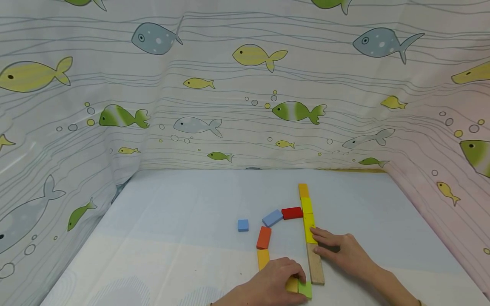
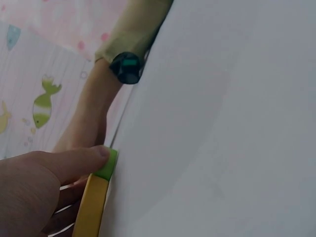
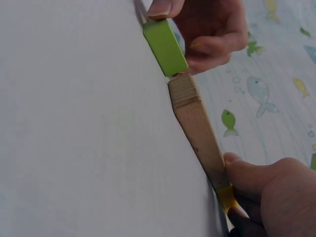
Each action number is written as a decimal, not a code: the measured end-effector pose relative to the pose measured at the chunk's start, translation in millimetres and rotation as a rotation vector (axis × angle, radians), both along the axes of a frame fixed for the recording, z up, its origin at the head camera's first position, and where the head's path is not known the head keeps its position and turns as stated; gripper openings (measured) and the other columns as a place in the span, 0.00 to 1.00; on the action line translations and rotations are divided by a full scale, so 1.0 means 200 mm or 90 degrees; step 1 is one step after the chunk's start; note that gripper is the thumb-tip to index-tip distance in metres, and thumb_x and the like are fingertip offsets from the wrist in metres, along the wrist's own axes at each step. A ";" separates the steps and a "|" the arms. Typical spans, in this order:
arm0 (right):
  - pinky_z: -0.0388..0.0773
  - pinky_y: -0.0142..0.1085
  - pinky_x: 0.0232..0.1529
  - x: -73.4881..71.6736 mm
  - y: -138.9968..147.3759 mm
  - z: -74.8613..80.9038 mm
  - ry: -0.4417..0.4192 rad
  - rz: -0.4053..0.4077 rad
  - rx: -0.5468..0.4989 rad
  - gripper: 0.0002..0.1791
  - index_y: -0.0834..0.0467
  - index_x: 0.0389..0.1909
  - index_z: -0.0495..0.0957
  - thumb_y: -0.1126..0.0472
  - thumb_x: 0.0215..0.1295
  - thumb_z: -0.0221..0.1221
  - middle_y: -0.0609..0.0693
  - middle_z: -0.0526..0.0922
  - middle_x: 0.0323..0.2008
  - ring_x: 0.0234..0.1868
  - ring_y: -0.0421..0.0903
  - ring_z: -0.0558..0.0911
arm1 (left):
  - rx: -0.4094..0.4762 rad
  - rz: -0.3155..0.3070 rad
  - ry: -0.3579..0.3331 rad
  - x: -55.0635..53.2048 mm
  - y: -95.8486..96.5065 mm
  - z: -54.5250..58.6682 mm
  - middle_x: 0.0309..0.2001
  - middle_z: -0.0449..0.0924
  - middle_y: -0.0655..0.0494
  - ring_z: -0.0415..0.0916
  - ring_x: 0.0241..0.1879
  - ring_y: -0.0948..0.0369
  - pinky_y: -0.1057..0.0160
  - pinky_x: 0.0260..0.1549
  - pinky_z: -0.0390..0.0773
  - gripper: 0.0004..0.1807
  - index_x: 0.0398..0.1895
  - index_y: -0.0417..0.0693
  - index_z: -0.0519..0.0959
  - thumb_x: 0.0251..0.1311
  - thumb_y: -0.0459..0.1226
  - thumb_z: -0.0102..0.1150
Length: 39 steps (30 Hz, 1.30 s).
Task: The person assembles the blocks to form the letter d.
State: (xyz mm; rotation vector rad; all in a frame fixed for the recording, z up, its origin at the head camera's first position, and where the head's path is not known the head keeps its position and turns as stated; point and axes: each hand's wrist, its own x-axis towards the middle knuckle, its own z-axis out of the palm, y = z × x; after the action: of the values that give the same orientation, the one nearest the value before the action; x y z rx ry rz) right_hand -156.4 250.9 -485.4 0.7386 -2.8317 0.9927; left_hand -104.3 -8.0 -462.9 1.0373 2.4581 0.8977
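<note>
Near the front edge of the head view, my left hand (image 1: 271, 279) pinches a light green block (image 1: 305, 290) between thumb and fingers. A yellow block (image 1: 292, 285) touches the green one's left side, partly under the hand. In the right wrist view the green block (image 3: 166, 48) lies just off the grooved end of a plain wooden block (image 3: 197, 133). My right hand (image 1: 346, 251) rests its fingertips against the right side of a straight row, at a bright yellow block (image 1: 309, 231) and the wooden block (image 1: 315, 265).
Beyond the right hand the row continues with another yellow block (image 1: 306, 205) and an orange-yellow one (image 1: 303, 190). A curve holds a red block (image 1: 292, 213), a blue block (image 1: 273, 218), an orange-red block (image 1: 263, 237) and a yellow-orange block (image 1: 263, 258). A blue cube (image 1: 243, 225) lies apart.
</note>
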 end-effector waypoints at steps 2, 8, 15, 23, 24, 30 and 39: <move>0.82 0.42 0.54 0.00 0.00 0.00 -0.004 -0.001 0.000 0.30 0.50 0.59 0.81 0.38 0.61 0.63 0.41 0.81 0.59 0.61 0.47 0.79 | 0.000 -0.001 -0.002 0.00 0.00 0.00 0.39 0.77 0.75 0.67 0.38 0.77 0.81 0.39 0.73 0.12 0.45 0.59 0.81 0.61 0.48 0.68; 0.82 0.42 0.54 0.00 0.00 0.00 -0.009 -0.004 -0.001 0.30 0.50 0.59 0.81 0.38 0.61 0.63 0.40 0.81 0.59 0.62 0.47 0.79 | 0.000 -0.004 -0.002 0.00 0.00 0.00 0.39 0.78 0.75 0.68 0.38 0.77 0.81 0.38 0.73 0.13 0.46 0.59 0.81 0.61 0.48 0.68; 0.81 0.42 0.54 0.00 0.00 0.01 -0.004 -0.003 -0.002 0.30 0.50 0.59 0.81 0.38 0.61 0.64 0.40 0.81 0.59 0.61 0.47 0.79 | 0.005 -0.005 0.006 -0.01 -0.02 0.02 0.42 0.78 0.76 0.68 0.40 0.78 0.80 0.40 0.73 0.15 0.49 0.60 0.81 0.62 0.51 0.66; 0.82 0.44 0.54 0.00 -0.01 0.01 -0.007 -0.001 0.010 0.31 0.51 0.59 0.81 0.38 0.61 0.64 0.41 0.81 0.60 0.61 0.48 0.80 | 0.015 0.086 0.039 -0.07 -0.10 0.09 0.46 0.81 0.73 0.74 0.45 0.74 0.74 0.46 0.77 0.18 0.49 0.61 0.81 0.61 0.56 0.64; 0.82 0.44 0.54 0.00 -0.01 0.01 -0.008 -0.001 0.010 0.31 0.51 0.59 0.81 0.38 0.61 0.64 0.41 0.81 0.60 0.61 0.48 0.80 | 0.029 0.097 0.047 -0.09 -0.11 0.10 0.46 0.82 0.71 0.75 0.46 0.72 0.73 0.47 0.78 0.18 0.49 0.59 0.82 0.62 0.55 0.64; 0.81 0.44 0.54 0.00 -0.01 0.01 -0.006 0.000 0.007 0.30 0.52 0.59 0.82 0.38 0.61 0.64 0.41 0.81 0.60 0.61 0.48 0.80 | 0.077 0.187 0.090 -0.20 -0.26 0.13 0.47 0.84 0.61 0.78 0.48 0.61 0.62 0.52 0.81 0.18 0.50 0.51 0.83 0.61 0.48 0.68; 0.82 0.42 0.54 0.00 -0.01 0.01 0.001 -0.004 0.008 0.30 0.52 0.58 0.82 0.39 0.60 0.65 0.41 0.81 0.59 0.60 0.47 0.80 | 0.074 0.300 0.132 -0.34 -0.48 0.09 0.51 0.84 0.52 0.79 0.52 0.52 0.50 0.53 0.81 0.17 0.51 0.45 0.82 0.58 0.35 0.70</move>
State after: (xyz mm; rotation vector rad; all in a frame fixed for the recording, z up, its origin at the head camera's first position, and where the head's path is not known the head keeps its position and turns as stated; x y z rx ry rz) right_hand -155.7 249.5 -483.0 0.7318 -2.8395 0.9727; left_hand -171.8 -104.1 -445.4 0.6115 2.9225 1.1294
